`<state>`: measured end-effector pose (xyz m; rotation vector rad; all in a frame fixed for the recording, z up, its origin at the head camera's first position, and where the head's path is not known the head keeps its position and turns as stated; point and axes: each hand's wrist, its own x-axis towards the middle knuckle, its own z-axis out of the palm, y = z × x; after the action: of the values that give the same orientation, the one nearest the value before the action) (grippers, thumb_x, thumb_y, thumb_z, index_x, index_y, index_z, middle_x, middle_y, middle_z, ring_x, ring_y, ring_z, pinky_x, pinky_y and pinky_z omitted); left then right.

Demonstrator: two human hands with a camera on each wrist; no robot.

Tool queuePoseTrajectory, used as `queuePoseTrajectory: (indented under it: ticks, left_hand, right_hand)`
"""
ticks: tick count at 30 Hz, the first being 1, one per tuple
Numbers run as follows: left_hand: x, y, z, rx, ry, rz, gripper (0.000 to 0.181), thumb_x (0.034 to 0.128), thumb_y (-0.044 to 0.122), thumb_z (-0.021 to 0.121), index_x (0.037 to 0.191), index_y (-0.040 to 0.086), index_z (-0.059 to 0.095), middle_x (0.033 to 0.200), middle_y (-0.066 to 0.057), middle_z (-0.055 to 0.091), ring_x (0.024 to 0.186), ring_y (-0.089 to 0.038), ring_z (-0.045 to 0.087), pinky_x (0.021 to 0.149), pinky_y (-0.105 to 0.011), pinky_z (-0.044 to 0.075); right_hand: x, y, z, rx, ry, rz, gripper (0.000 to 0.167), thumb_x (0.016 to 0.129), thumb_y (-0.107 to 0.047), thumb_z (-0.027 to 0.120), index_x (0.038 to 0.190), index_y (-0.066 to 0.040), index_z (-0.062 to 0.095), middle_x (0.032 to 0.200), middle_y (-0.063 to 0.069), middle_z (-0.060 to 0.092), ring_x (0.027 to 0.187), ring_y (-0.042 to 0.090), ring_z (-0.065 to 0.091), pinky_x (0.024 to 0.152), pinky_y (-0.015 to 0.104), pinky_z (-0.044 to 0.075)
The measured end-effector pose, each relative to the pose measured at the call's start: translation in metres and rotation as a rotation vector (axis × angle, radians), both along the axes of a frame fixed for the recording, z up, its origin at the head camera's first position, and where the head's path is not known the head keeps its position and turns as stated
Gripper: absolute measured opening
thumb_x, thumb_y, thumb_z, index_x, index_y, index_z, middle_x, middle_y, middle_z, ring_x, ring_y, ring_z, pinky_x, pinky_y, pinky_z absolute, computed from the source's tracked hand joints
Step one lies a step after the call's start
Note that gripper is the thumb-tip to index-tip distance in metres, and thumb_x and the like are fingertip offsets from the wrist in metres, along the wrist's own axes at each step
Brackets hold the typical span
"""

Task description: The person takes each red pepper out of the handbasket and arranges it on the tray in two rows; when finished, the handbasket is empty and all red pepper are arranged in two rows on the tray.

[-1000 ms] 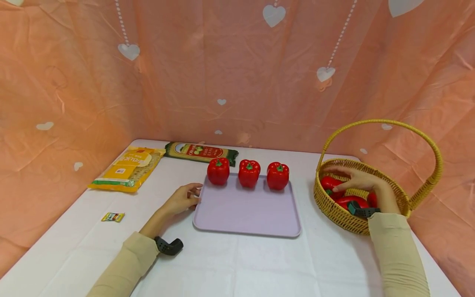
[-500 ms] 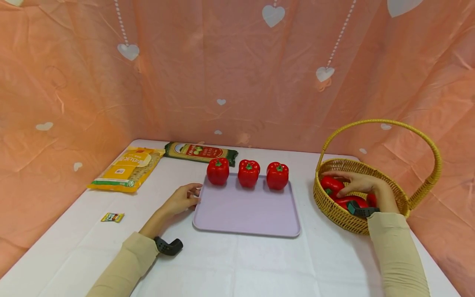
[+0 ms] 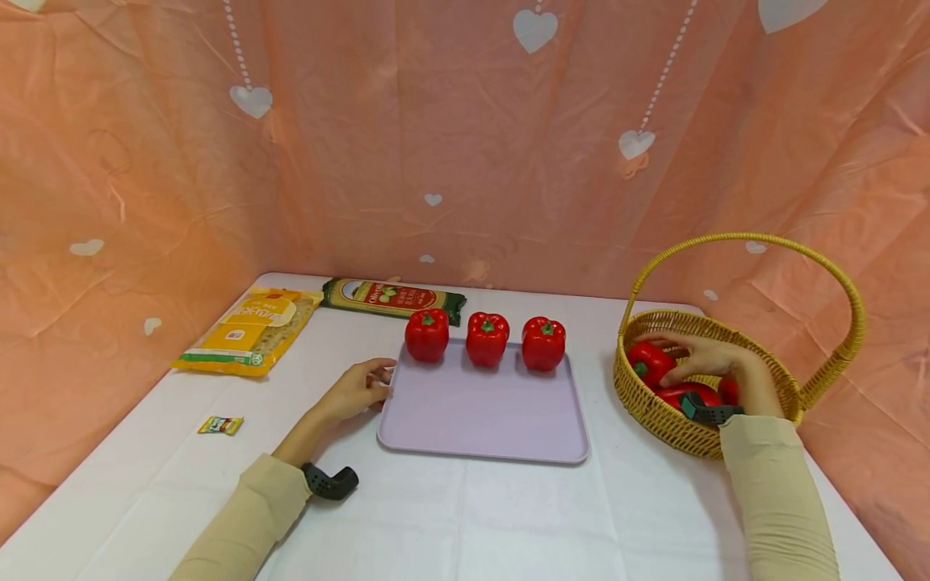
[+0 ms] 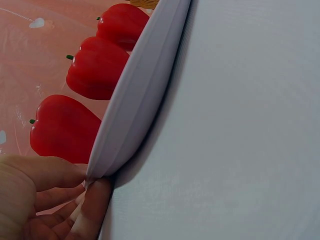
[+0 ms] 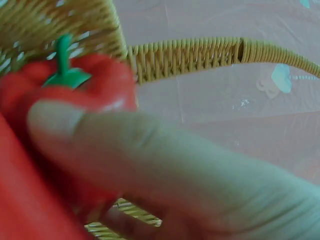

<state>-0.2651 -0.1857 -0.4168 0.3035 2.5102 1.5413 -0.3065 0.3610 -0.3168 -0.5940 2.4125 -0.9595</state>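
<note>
My left hand [image 3: 352, 393] is at the left edge of a pale lilac tray [image 3: 479, 420]. In the left wrist view its thumb and fingers pinch the tray's rim [image 4: 130, 115]. Along the tray's far side stand three red bell peppers, the left one [image 3: 427, 335], the middle one [image 3: 488, 339] and the right one [image 3: 543, 344]. Inside the wicker basket [image 3: 654, 420], my right hand [image 3: 701, 359] grips another red bell pepper [image 3: 650, 365]. The right wrist view has the thumb across this pepper [image 5: 107, 82], below its green stem; the other fingers are mostly hidden.
More red peppers [image 3: 676, 394] lie in the basket, under a tall arched handle [image 3: 748, 237]. A yellow food bag [image 3: 250, 331] and a green packet [image 3: 392, 297] lie at the back left. A small wrapped packet [image 3: 221, 424] is left of my left forearm.
My right thumb has come down against the pepper in the basket, and that pepper has turned a little, its stem tilting up. The left hand and the tray have stayed put.
</note>
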Motion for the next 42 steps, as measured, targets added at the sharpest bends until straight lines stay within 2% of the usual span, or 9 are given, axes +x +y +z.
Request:
queuePoseTrajectory:
  ticks: [6,12,15,18,22,26,30,33,42]
  left_hand:
    - [0.001,0.0,0.001,0.004,-0.007,-0.001,0.052,0.0861,-0.004,0.056,0.135,-0.006,0.039,0.108,-0.02,0.052,0.077,-0.017,0.054,0.065,-0.028,0.053]
    - [0.0,0.0,0.001,-0.001,-0.006,0.004,0.052,0.086,-0.004,0.056,0.135,-0.006,0.04,0.108,-0.019,0.052,0.076,-0.017,0.053,0.063,-0.027,0.052]
    - [0.0,0.0,0.002,-0.001,-0.005,0.006,0.052,0.0862,-0.004,0.056,0.135,-0.005,0.04,0.109,-0.02,0.052,0.077,-0.018,0.053,0.064,-0.028,0.052]
    - [0.0,-0.001,0.002,0.002,-0.007,0.009,0.052,0.0862,-0.004,0.056,0.135,-0.005,0.04,0.109,-0.02,0.052,0.078,-0.018,0.052,0.065,-0.029,0.053]
    - [0.0,-0.001,0.002,0.001,-0.01,0.013,0.052,0.0861,-0.004,0.056,0.135,-0.005,0.04,0.109,-0.02,0.052,0.078,-0.018,0.052,0.066,-0.029,0.053]
    - [0.001,0.0,0.002,0.004,-0.013,0.01,0.052,0.0862,-0.004,0.056,0.135,-0.005,0.04,0.109,-0.02,0.052,0.078,-0.018,0.052,0.065,-0.029,0.053]
    - [0.001,0.0,0.002,0.012,-0.014,0.007,0.052,0.0859,-0.005,0.056,0.135,-0.005,0.04,0.109,-0.02,0.052,0.077,-0.018,0.052,0.065,-0.028,0.053]
    - [0.001,0.0,0.002,0.014,-0.01,0.006,0.052,0.0857,-0.004,0.056,0.135,-0.005,0.04,0.109,-0.02,0.052,0.078,-0.018,0.052,0.065,-0.028,0.053]
    - [0.001,-0.001,0.001,0.018,0.014,-0.003,0.051,0.0852,-0.005,0.056,0.134,-0.006,0.04,0.107,-0.019,0.052,0.077,-0.018,0.052,0.064,-0.028,0.053]
  right_hand:
    - [0.004,0.003,0.008,-0.005,0.094,-0.059,0.069,0.081,-0.014,0.071,0.136,-0.007,0.03,0.136,0.028,0.03,0.123,0.045,0.031,0.088,0.038,0.044]
    - [0.015,0.004,0.021,0.033,0.236,-0.125,0.068,0.083,-0.02,0.068,0.135,-0.002,0.027,0.135,0.025,0.033,0.122,0.043,0.034,0.088,0.036,0.044]
    - [0.022,0.004,0.03,0.037,0.242,-0.156,0.071,0.085,-0.023,0.066,0.138,-0.001,0.022,0.137,0.026,0.031,0.124,0.043,0.03,0.088,0.032,0.044]
    - [0.028,0.002,0.039,0.057,0.217,-0.203,0.088,0.087,-0.029,0.064,0.146,0.001,0.006,0.14,0.029,0.026,0.127,0.046,0.025,0.096,0.042,0.042]
    - [0.036,-0.007,0.048,0.043,0.195,-0.227,0.089,0.087,-0.032,0.062,0.148,-0.004,0.004,0.141,0.028,0.023,0.127,0.047,0.022,0.094,0.063,0.034]
    - [0.042,-0.022,0.053,-0.004,0.237,-0.185,0.072,0.086,-0.028,0.063,0.143,-0.011,0.021,0.135,0.021,0.035,0.122,0.041,0.031,0.088,0.053,0.044]
    - [0.043,-0.044,0.049,-0.09,0.262,-0.118,0.07,0.084,-0.02,0.066,0.14,-0.009,0.026,0.129,0.015,0.042,0.118,0.035,0.039,0.082,0.034,0.051]
    - [0.041,-0.065,0.041,-0.175,0.253,-0.081,0.071,0.082,-0.016,0.067,0.14,-0.007,0.027,0.129,0.016,0.043,0.116,0.034,0.042,0.08,0.028,0.052]
    - [0.033,-0.133,0.008,-0.513,0.176,0.019,0.07,0.079,-0.005,0.069,0.137,-0.003,0.029,0.129,0.013,0.041,0.114,0.021,0.048,0.083,0.031,0.052]
